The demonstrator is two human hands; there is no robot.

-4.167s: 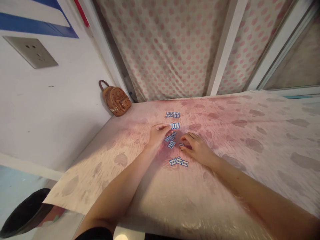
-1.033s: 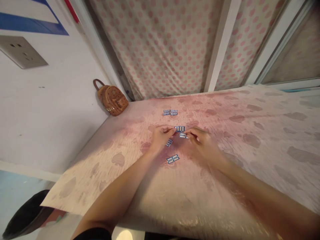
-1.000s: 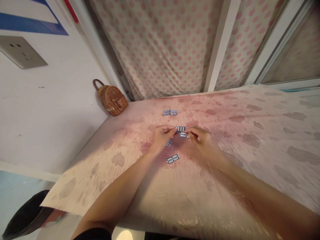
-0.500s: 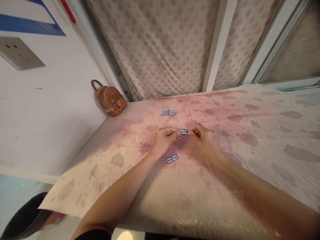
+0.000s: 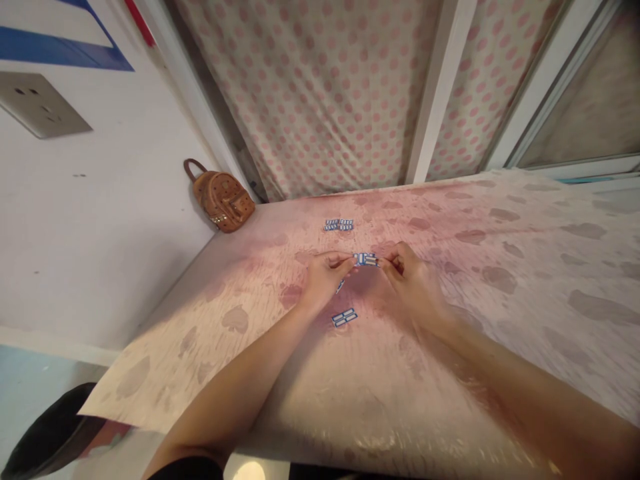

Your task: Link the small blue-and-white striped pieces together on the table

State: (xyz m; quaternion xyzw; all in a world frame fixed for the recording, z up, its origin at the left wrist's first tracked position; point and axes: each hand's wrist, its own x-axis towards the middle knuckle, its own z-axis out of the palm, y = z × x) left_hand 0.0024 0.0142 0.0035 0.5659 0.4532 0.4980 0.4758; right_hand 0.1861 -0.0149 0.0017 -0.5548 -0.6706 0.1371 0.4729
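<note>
Over the table, my left hand (image 5: 327, 273) pinches the left end of a small blue-and-white label sheet (image 5: 364, 259), thumb on top. At its right edge, my right hand (image 5: 406, 268) has thumb and forefinger closed on it. A thin blue-edged piece (image 5: 340, 287) shows just under my left fingers; whether it is held or hangs loose I cannot tell. Nearer to me lies a flat label sheet (image 5: 345, 317) with white blocks in blue borders. Farther back, a group of similar small blue-and-white labels (image 5: 339, 225) lies on the table.
A patterned plastic cloth (image 5: 300, 400) covers the table. A small brown backpack-shaped bag (image 5: 225, 200) leans by the wall at the back left. Behind the table hangs a dotted curtain (image 5: 330, 100) with a white frame post (image 5: 440, 93). A socket (image 5: 45, 103) is on the left wall.
The held label sheet has turned a little and sits slightly higher and to the left. A thin blue-edged piece now shows below my left fingers. The sheets on the table stay put.
</note>
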